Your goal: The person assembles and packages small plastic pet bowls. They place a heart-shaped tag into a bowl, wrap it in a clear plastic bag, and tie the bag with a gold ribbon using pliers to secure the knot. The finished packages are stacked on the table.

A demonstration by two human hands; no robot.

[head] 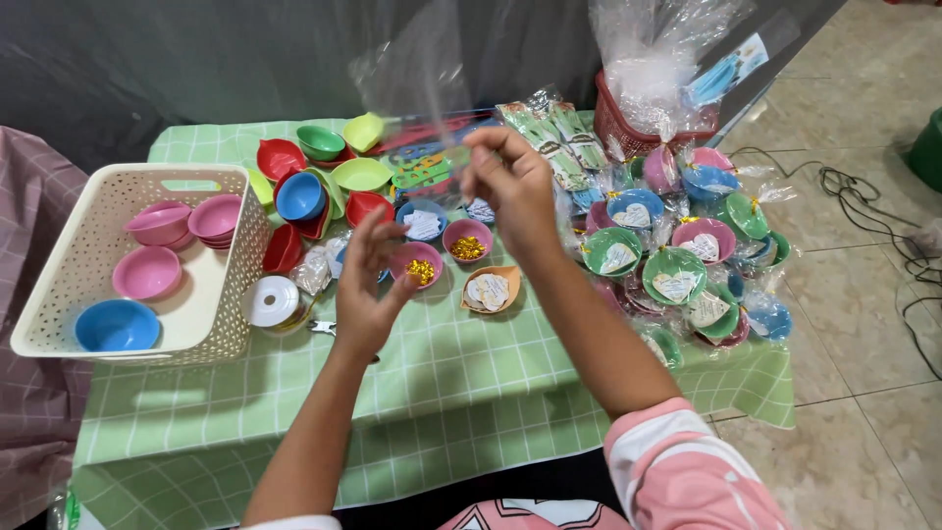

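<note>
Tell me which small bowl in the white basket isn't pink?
The blue bowl, at the near corner of the basket. The other bowls in it are all pink: one single and two stacks at the far end.

Table layout seen from above

A basket sits at the table's left edge with several bowls inside. Right of it lies a tape spool. Loose bowls cluster behind the spool, toward the far edge. Wrapped bowls crowd the right side, and a second basket stands behind them
</note>
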